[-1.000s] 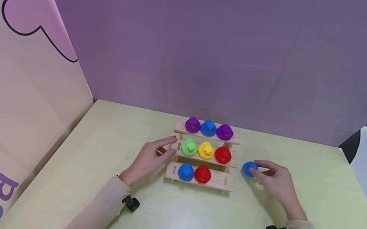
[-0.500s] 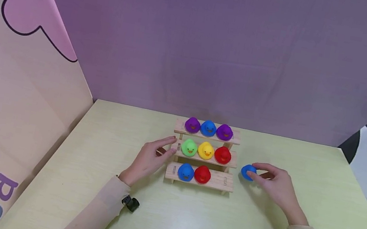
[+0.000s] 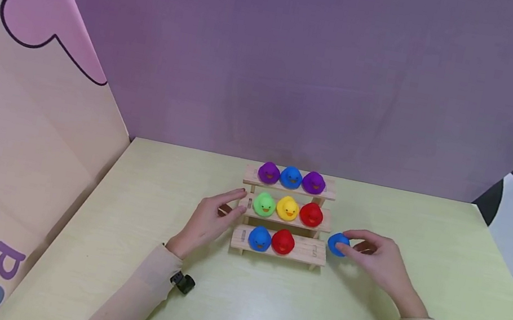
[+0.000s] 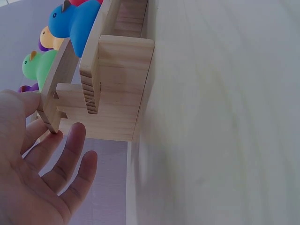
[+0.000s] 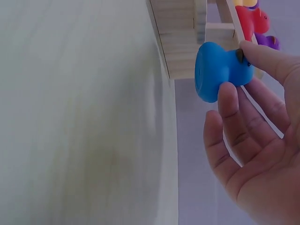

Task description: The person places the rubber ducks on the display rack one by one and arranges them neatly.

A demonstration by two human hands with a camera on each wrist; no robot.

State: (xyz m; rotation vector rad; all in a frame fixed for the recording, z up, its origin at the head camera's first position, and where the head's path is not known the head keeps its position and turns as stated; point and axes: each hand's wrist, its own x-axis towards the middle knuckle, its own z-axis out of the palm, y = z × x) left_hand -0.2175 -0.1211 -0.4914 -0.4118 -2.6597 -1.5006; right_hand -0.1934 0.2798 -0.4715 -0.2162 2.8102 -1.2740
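Observation:
My right hand (image 3: 375, 260) pinches a blue rubber duck (image 3: 338, 244) between thumb and fingers, just right of the lowest step of a small wooden stand (image 3: 304, 251). In the right wrist view that blue duck (image 5: 218, 70) is tilted, clear of the table. My left hand (image 3: 210, 224) grips the left end of the middle step, with the thumb on one face and fingertips at the other in the left wrist view. A blue duck (image 3: 260, 239) and a red duck (image 3: 282, 242) sit on the lowest step, with bare wood to their right.
On the middle step stand a green duck (image 3: 264, 205), a yellow duck (image 3: 287, 208) and a red duck (image 3: 311, 214). The top step bears two purple ducks with a blue duck (image 3: 291, 177) between them. A purple backdrop (image 3: 302, 76) rises behind the table (image 3: 154, 182).
My right hand has carried the blue duck left and slightly toward me, closer to the stand's lowest step. The left hand keeps its place on the stand.

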